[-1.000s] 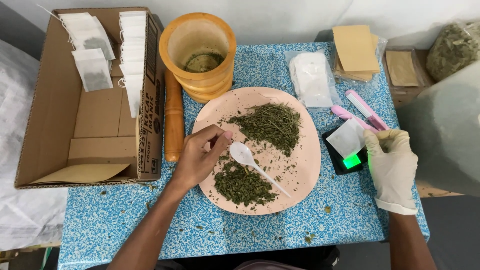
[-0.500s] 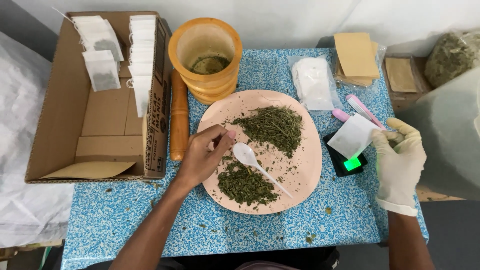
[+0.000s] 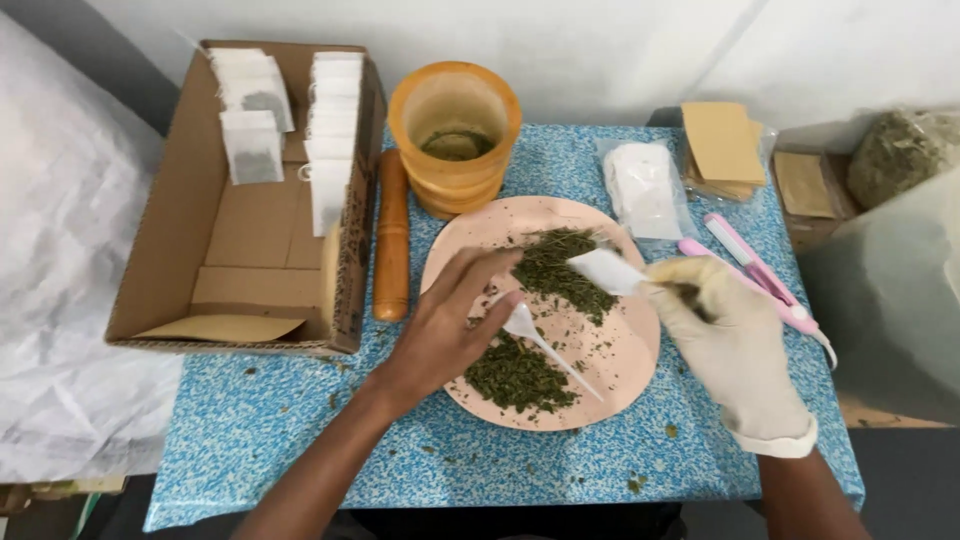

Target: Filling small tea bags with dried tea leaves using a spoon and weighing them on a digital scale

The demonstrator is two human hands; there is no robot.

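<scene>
While you lean over the blue speckled table (image 3: 300, 440), the biggest thing on it is the open brown cardboard box (image 3: 180, 250) at your left, with small white filled sachets (image 3: 250, 145) standing in rows along its far end. Just right of the box lies a long wooden pestle (image 3: 392, 235), and beyond that stands the round orange-brown wooden mortar (image 3: 455, 135) with a little green herb in its bottom.

In front of the mortar sits the round pink plate (image 3: 610, 365), carrying two heaps of dried green herb (image 3: 520, 378), one near you and one farther off. A white plastic spoon (image 3: 535, 335) lies on the plate between them.

Your bare left hand (image 3: 440, 335) rests over the plate's left side, fingers loosely spread, fingertips touching the spoon's bowl; you grip nothing. Your right hand (image 3: 725, 335), in a cream glove, is pinched shut on a small white paper sachet (image 3: 605, 270), held tilted over the farther heap.

Right of the plate lie a clear bag of white sachets (image 3: 645, 190), a stack of tan envelopes (image 3: 722, 145) and a pink handheld tool (image 3: 750, 270).
</scene>
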